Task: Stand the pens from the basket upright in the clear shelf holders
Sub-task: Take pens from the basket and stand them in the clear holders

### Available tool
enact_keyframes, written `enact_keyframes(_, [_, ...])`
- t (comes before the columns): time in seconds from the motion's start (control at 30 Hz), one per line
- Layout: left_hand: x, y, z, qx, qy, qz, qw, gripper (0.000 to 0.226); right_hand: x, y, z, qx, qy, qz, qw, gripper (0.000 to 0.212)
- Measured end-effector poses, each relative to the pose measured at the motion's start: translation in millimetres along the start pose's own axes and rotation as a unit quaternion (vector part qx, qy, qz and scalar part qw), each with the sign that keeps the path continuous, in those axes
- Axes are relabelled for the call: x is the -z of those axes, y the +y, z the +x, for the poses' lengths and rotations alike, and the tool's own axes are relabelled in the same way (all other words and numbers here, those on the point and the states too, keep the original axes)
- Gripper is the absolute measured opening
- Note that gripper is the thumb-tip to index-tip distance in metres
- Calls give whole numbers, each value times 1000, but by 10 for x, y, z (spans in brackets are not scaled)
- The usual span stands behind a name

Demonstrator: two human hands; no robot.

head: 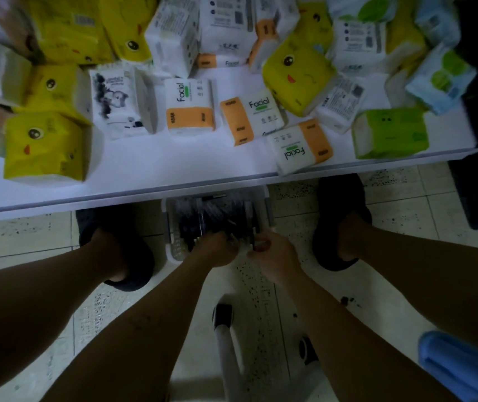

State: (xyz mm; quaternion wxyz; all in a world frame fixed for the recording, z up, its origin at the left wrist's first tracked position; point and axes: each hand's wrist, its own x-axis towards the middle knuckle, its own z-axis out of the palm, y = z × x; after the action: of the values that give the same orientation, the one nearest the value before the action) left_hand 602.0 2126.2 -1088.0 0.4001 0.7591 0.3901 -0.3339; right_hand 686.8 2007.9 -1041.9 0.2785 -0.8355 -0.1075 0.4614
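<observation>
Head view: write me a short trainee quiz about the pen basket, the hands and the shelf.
1. True or false: the basket of pens sits on the white shelf.
2. Which reaches into the basket? A left hand only; B right hand only; C both.
3. Fill in: the orange-and-white tissue packs read "____".
Key: 1 false, it is on the floor; 2 C; 3 Facial.

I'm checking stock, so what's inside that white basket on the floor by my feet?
The basket holds a heap of dark pens. The left hand and right hand cover the near ones; the white shelf hides its far end.
</observation>
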Motion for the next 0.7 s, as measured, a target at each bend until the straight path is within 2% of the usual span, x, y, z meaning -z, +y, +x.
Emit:
enact_keyframes(0.1, [-74, -28, -15, -12, -23, -2, 1000, 32, -42, -32, 2, -5, -10, 18, 1000, 21])
enact_keyframes(0.3, [-47, -80, -76, 21, 107, -120, 987, 22, -72, -47, 1, -16, 1, 31, 999, 19])
enact_keyframes(0.4, [-27, -133, -143, 25, 130, -124, 983, 16, -38, -14, 18, -22, 10, 6, 1000, 18])
enact_keyframes(0.5, [55, -99, -246, 49, 152, -185, 970, 14, -31, 26, 27, -45, 2, 15, 999, 22])
enact_keyframes(0.57, [144, -3, -374, 84, 129, -233, 960, 18, -32, 39, 17, -50, -2, 19, 999, 23])
enact_keyframes(0.7, [270, 91, -681, 123, 21, -278, 952, 15, -51, 12, -76, -44, -10, 29, 999, 22])
